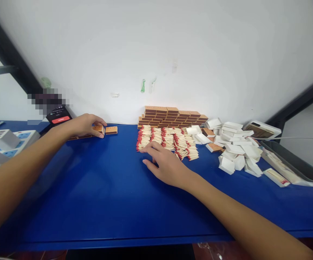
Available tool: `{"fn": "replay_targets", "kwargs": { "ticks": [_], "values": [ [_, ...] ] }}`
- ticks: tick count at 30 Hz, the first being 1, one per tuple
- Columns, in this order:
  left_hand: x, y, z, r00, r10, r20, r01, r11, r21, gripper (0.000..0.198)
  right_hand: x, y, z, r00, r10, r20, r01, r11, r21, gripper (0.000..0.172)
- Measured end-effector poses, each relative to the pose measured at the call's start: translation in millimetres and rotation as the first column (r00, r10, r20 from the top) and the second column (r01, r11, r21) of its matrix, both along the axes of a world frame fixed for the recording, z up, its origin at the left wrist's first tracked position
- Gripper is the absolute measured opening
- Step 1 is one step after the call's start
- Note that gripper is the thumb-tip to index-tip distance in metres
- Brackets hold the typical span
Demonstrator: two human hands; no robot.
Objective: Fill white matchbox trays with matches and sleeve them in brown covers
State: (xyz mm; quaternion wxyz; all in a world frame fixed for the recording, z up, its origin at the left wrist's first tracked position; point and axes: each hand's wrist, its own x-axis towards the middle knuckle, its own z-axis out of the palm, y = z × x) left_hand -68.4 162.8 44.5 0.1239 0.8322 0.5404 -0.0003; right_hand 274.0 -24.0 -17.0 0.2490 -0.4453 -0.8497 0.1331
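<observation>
At the table's back left, my left hand (88, 124) is closed around a matchbox (99, 129), thumb and fingers on its sides. Another matchbox (111, 130) lies flat just to the right of it, and a row of matchboxes (76, 137) runs partly hidden beneath my left hand and wrist. My right hand (164, 164) hovers at the front edge of a spread of red-tipped matches (163, 139), its fingers bent but apart, with nothing visible in them. Whether its fingertips touch the matches I cannot tell.
Stacked matchboxes (170, 117) stand against the wall. White inner trays (234, 144) are heaped on the right, near a tray with matches (277, 177) and a dark container (297, 162). Left are a power strip (23, 139) and a phone (60, 117). The blue table (113, 202) has a front edge.
</observation>
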Motion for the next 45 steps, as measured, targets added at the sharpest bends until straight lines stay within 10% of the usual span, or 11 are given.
{"fn": "replay_targets", "kwargs": {
  "ticks": [28,45],
  "values": [
    [-12,-9,11.8,0.998,0.055,0.001,-0.055,0.998,0.034,0.081,1,1,-1.6,1.000,0.013,0.019,-0.013,1.000,-0.009,0.017],
    [26,6,6.6,0.994,-0.076,-0.073,0.080,0.996,0.046,0.079,1,-1,3.9,0.999,0.026,0.041,-0.024,0.998,-0.050,0.018]
  ]
}}
